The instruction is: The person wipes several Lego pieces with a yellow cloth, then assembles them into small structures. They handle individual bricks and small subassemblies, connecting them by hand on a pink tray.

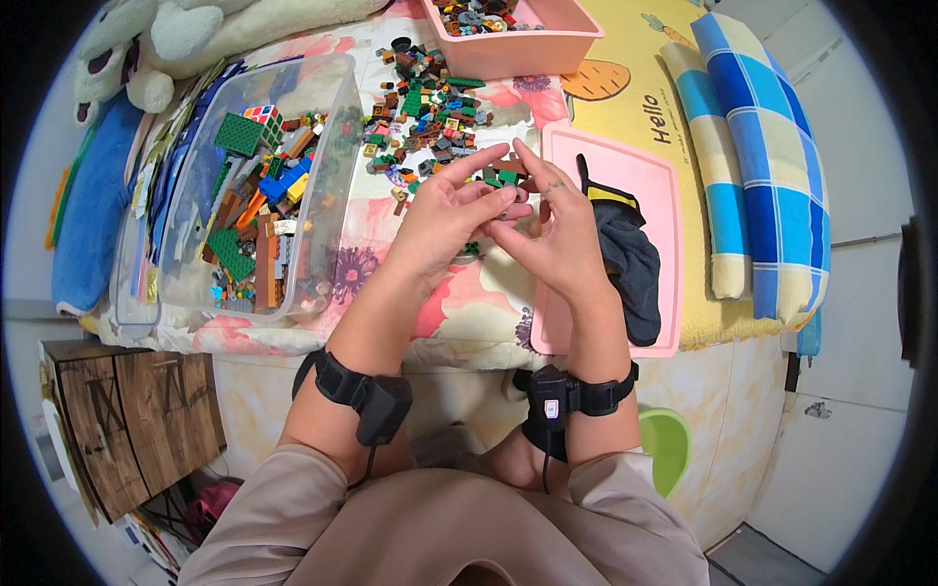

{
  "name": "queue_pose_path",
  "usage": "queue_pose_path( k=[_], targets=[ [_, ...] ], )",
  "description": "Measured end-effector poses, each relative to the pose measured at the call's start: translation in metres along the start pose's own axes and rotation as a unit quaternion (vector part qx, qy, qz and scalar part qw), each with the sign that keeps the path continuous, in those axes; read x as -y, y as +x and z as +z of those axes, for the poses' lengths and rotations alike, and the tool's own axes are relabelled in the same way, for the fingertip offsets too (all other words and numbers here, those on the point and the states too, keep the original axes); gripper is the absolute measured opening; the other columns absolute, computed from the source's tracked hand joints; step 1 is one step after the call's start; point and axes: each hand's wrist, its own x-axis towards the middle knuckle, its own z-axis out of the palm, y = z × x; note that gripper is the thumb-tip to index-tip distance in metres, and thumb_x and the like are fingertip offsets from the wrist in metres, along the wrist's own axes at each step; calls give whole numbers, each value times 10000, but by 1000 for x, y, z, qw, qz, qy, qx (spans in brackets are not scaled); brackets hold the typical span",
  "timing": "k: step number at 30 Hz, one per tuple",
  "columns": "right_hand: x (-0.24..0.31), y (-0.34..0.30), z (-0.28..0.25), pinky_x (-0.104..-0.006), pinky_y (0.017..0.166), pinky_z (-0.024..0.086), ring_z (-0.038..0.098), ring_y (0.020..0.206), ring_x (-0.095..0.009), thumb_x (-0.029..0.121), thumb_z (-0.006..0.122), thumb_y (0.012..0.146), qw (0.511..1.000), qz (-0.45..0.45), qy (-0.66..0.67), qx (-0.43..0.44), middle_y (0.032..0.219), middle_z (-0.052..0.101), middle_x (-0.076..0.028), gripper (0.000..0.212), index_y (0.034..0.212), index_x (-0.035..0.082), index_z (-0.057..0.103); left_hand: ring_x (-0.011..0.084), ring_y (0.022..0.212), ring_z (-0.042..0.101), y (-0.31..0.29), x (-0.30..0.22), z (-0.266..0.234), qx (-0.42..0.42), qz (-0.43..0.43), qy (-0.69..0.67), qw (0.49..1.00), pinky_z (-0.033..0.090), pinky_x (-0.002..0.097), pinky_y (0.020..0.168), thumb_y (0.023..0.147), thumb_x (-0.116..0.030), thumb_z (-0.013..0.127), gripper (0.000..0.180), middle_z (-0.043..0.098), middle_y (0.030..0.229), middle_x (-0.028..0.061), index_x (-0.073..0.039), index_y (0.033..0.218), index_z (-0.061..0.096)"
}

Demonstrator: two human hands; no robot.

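My left hand [447, 217] and my right hand [553, 232] meet above the floral bedsheet [459, 303], fingertips pinched together on a small building-brick assembly [505, 177] of green, brown and dark pieces. Both hands hold it between them; the fingers hide most of it. Just beyond the hands lies a scattered pile of loose bricks [430, 107] in many colours. Each forearm wears a black strap with a small device.
A clear plastic bin [328, 186] of bricks and green plates sits at the left. A pink tray [518, 44] with bricks stands at the back. A pink lid [657, 195] carries a dark cloth [625, 256]. A blue checked pillow [757, 146] lies right; a wooden crate [127, 420] lower left.
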Motion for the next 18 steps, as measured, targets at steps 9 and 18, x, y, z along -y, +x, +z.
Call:
queue_pose_path(
  k=[9, 18],
  targets=[
    [4, -1, 9, -393, 870, 483, 563, 1059, -319, 128, 818, 617, 988, -81, -87, -102, 1251, 525, -136, 404, 973, 84, 635, 219, 972, 652, 6, 0, -2, -93, 17, -129, 987, 564, 322, 823, 907, -48, 615, 405, 609, 1094, 153, -21, 1264, 428],
    [-2, -3, 24, -385, 818, 482, 580, 980, -292, 51, 760, 634, 976, -113, -85, -164, 1140, 590, -108, 243, 854, 66, 657, 187, 965, 622, 5, 7, 6, -99, 71, -154, 981, 543, 316, 829, 877, -17, 646, 417, 585, 1108, 141, -23, 1226, 417]
  ],
)
